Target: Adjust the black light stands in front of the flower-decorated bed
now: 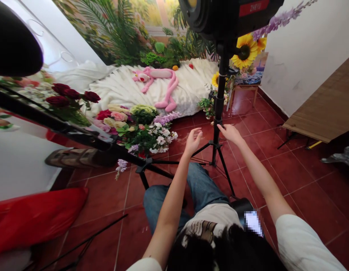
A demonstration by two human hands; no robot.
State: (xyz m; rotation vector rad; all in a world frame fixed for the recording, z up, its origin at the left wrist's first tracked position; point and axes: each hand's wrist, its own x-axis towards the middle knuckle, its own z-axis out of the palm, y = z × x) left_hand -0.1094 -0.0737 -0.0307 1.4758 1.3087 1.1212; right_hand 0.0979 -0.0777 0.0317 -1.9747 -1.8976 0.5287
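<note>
One black light stand (pixel 219 98) | left hand (pixel 192 141) near, fingers loosely open | right hand (pixel 231 133) at stand, finger grip unclear

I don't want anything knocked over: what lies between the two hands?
Between the left hand and right hand, the head view shows the black stand pole, with red tiled floor visible behind it.

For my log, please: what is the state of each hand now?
Left hand: loosely open, no object visible.
Right hand: at the stand; grip cannot be told.
</note>
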